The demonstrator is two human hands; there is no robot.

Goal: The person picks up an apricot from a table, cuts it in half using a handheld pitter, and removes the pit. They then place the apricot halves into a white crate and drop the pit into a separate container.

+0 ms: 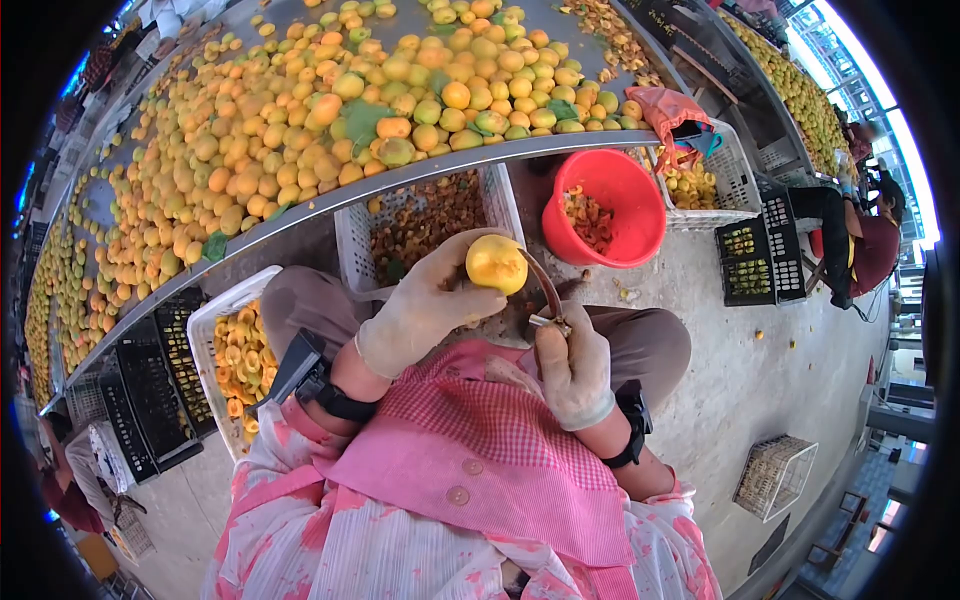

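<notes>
My gloved left hand (425,305) is closed around a smooth yellow apricot (497,265), thumb below it and fingers behind. Just right of the fruit, my gloved right hand (575,372) grips a small hand tool (546,321) with a shiny metal end. A narrow, curved, reddish-brown strip (545,285) rises from the tool to the fruit's right side; whether it is a blade or peel I cannot tell. Most of the tool's handle is hidden in my fist. Both hands are above my lap, over the pink checked apron (470,420).
Whole apricots cover a metal table (330,205) in front. Below its edge stand a crate of brown scraps (350,225), a red bucket (640,235) with peelings and a crate (735,165) of cut fruit. Another white crate (205,335) holds halves at left. A person (875,245) sits at right.
</notes>
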